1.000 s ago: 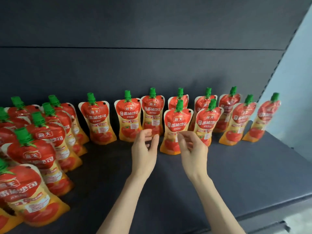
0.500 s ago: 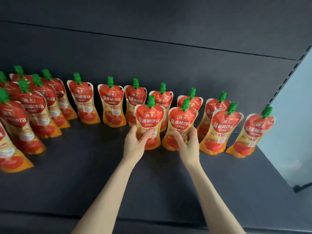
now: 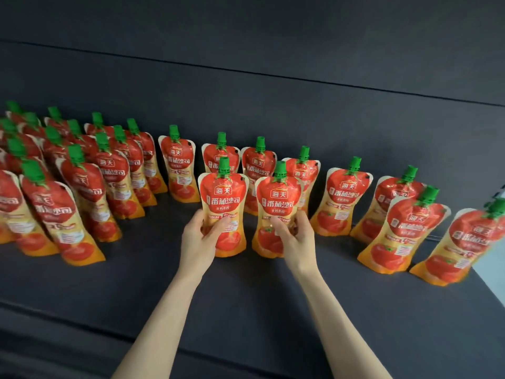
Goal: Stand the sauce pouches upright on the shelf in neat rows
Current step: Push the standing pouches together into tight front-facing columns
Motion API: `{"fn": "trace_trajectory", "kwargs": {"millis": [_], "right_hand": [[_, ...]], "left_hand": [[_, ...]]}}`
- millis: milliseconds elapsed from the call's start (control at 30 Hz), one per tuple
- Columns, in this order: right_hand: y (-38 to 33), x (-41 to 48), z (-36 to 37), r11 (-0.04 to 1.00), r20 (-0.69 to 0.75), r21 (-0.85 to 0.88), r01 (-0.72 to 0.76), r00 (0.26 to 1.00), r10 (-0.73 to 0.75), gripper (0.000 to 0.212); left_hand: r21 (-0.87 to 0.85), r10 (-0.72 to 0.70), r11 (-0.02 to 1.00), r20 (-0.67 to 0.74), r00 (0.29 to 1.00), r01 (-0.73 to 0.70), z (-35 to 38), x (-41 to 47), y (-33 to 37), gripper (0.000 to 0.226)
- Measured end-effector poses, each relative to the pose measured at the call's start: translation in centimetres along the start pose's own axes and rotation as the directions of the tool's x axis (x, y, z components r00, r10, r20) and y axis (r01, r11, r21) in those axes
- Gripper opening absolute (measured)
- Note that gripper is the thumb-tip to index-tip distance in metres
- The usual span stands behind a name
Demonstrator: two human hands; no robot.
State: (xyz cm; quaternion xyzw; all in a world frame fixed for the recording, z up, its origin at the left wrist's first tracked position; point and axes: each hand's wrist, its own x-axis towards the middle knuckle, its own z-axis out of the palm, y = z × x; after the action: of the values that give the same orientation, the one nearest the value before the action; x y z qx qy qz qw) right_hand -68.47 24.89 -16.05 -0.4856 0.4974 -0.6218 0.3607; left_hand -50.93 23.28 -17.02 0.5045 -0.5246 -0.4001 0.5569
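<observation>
The left pouch [image 3: 222, 203] and right pouch [image 3: 277, 212] stood upright side by side mid-shelf, just ahead of the back row [image 3: 177, 165]. The left hand [image 3: 199, 242] gripped the first low down, the right hand [image 3: 296, 239] the second (likely to square their bases without tipping them). Denser rows [image 3: 82, 181] filled the left end of the dark shelf [image 3: 246, 310]

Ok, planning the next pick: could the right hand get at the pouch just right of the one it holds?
Probably yes: that pouch stands close beside the right hand, nothing in front of it, though the hand grips another pouch.
</observation>
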Motion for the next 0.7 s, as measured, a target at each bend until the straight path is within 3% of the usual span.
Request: {"fn": "trace_trajectory", "kwargs": {"millis": [167, 267, 500, 700], "right_hand": [[0.4, 1.2, 5.7, 1.0, -0.008, -0.026, 0.017, 1.0, -0.017, 0.014], [0.6, 1.8, 9.2, 0.998, -0.038, -0.051, 0.026, 0.999, -0.028, 0.025], [1.6, 2.4, 14.5, 0.989, -0.178, -0.146, 0.028, 0.982, -0.054, 0.022], [2.1, 2.4, 16.0, 0.989, -0.176, -0.145, 0.016, 0.983, -0.042, 0.024]], "left_hand": [[0.028, 0.041, 0.999, -0.066, 0.997, -0.039, -4.4, 3.1, -0.8, 0.032], [0.029, 0.037, 0.999, -0.062, 0.997, -0.035, -7.0, 5.4, -1.4, 0.03], [-0.014, 0.068, 0.998, 0.05, 0.996, -0.068, -10.1, 8.7, -2.3, 0.031], [0.023, 0.121, 0.992, 0.082, 0.989, -0.123, -10.7, 9.6, -2.4, 0.034]]}}
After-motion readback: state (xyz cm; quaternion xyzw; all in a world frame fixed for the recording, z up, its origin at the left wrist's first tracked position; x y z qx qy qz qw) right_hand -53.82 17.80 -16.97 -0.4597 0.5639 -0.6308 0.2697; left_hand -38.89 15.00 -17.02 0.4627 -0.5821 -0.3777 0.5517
